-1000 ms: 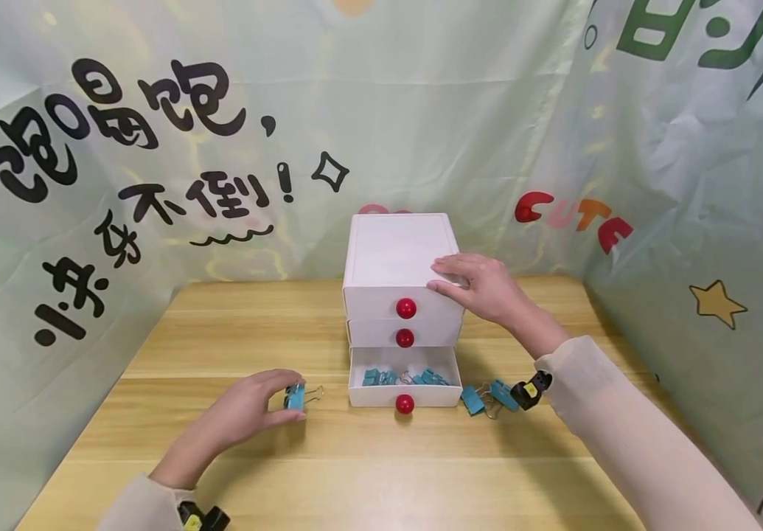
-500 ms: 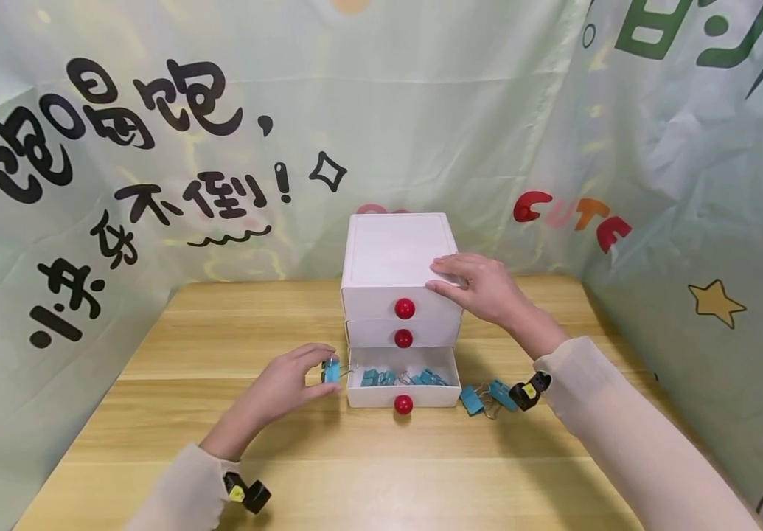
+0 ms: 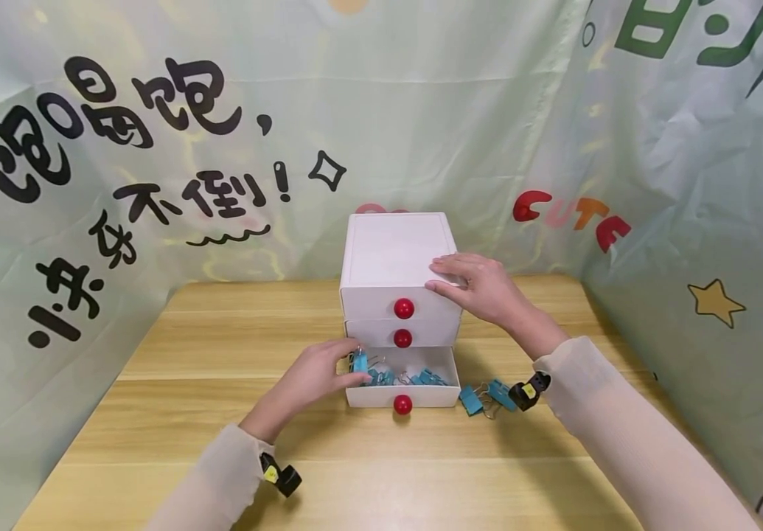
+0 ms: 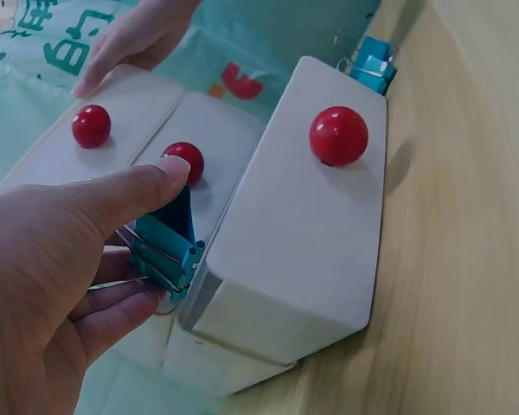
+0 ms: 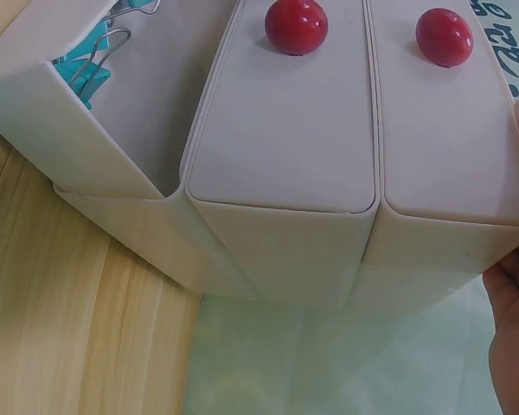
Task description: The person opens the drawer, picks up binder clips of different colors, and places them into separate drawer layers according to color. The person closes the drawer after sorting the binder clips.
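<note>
A white chest of three drawers (image 3: pixel 397 251) with red knobs stands on the table, its bottom drawer (image 3: pixel 427 397) pulled out. Several blue binder clips (image 3: pixel 429 377) lie inside that drawer. My left hand (image 3: pixel 311 377) pinches another blue binder clip (image 4: pixel 163 246) between thumb and fingers, at the left edge of the open drawer. My right hand (image 3: pixel 481 289) rests on the right front corner of the chest's top, fingers on the upper face and thumb near the front edge. In the right wrist view only part of the right hand (image 5: pixel 512 320) shows.
More blue binder clips (image 3: pixel 487 398) lie on the wooden table (image 3: pixel 381 472) just right of the open drawer, close to the right wrist's black camera (image 3: pixel 530 391). A printed cloth (image 3: pixel 275 88) hangs behind and along both sides.
My left hand has moved right and slightly up with its binder clip, from the table left of the chest to the open drawer's edge. My right hand has stayed on the chest.
</note>
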{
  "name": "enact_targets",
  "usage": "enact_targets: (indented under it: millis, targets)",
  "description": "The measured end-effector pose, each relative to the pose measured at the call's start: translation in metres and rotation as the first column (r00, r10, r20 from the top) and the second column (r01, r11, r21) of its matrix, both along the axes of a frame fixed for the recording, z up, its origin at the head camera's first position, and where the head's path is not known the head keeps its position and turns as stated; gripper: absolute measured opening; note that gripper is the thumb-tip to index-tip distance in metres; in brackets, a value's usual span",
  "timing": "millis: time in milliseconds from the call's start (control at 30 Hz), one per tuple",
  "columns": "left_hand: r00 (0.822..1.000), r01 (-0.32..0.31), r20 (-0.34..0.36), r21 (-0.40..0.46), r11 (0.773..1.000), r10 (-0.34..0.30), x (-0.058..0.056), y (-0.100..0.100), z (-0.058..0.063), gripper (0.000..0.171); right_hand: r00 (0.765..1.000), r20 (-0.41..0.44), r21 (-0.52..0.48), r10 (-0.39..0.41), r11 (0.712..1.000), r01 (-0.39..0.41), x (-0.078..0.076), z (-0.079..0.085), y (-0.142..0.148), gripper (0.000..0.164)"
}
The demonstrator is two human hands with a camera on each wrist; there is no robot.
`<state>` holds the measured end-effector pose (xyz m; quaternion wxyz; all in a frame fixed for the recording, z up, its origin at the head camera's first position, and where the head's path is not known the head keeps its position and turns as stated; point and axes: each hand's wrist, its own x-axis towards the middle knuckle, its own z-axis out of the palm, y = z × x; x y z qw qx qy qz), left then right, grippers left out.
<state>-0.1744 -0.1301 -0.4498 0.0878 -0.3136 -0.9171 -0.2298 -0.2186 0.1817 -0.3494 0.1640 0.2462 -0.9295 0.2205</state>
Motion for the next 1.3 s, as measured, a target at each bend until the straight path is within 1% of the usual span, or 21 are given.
enact_targets:
  millis: [133,267,433,533,600,667,733,800,867,1000,1033,1167,1300]
  targets:
    - [1.0,0.02,-0.005,-0.02,1.0,-0.02,-0.006,0.008,-0.003,0.054,1.0,-0.014,-0.003,0.009,1.0,-0.009,0.0,0.0,0.0,0.049]
    - [0.999,0.025,0.025,-0.076,0.997,-0.023,-0.008,0.014,-0.005,0.056,1.0,-0.025,-0.002,0.012,1.0,-0.012,0.0,-0.001,0.001,0.049]
    - [0.997,0.008,0.077,-0.142,0.99,0.003,-0.01,0.021,-0.006,0.062,1.0,-0.026,-0.002,0.01,1.0,-0.01,-0.001,0.0,0.001,0.049]
    - [0.997,-0.006,0.078,-0.185,0.983,0.021,-0.01,0.025,-0.006,0.061,1.0,-0.027,-0.001,0.013,1.0,-0.013,-0.001,0.001,0.001,0.049]
    - [0.999,-0.007,0.046,-0.215,0.977,0.018,-0.009,0.027,-0.006,0.06,0.999,-0.031,-0.002,0.014,1.0,-0.014,0.0,0.001,0.001,0.049]
    - [1.0,-0.007,-0.02,-0.241,0.97,0.003,-0.009,0.029,-0.007,0.057,0.999,-0.032,-0.004,0.015,1.0,-0.015,0.0,0.001,0.001,0.049]
    - [0.996,-0.013,-0.093,-0.253,0.967,-0.011,-0.009,0.031,-0.009,0.051,0.999,-0.032,-0.005,0.017,1.0,-0.017,0.001,0.0,0.001,0.048]
    - [0.988,-0.027,-0.156,-0.263,0.964,-0.015,-0.008,0.031,-0.01,0.045,0.999,-0.031,-0.006,0.017,1.0,-0.017,0.0,0.0,0.001,0.048]
    - [0.979,-0.043,-0.206,-0.263,0.964,-0.012,-0.007,0.031,-0.011,0.039,0.999,-0.029,-0.006,0.017,1.0,-0.017,0.0,-0.001,0.001,0.049]
    - [0.97,-0.059,-0.241,-0.234,0.97,0.001,-0.006,0.028,-0.006,0.034,1.0,-0.022,-0.007,0.014,1.0,-0.015,0.0,-0.001,0.001,0.05]
    - [0.97,-0.058,-0.243,-0.217,0.975,0.003,-0.006,0.027,-0.003,0.033,1.0,-0.02,-0.007,0.014,1.0,-0.014,0.0,-0.001,0.001,0.05]
    - [0.977,-0.041,-0.213,-0.11,0.993,0.016,-0.006,0.024,0.009,0.028,1.0,-0.009,-0.007,0.008,1.0,-0.009,0.001,-0.001,0.001,0.051]
    - [0.981,-0.023,-0.191,-0.024,0.999,0.018,-0.007,0.02,0.022,0.026,1.0,0.0,-0.006,0.008,1.0,-0.008,0.0,-0.001,0.0,0.052]
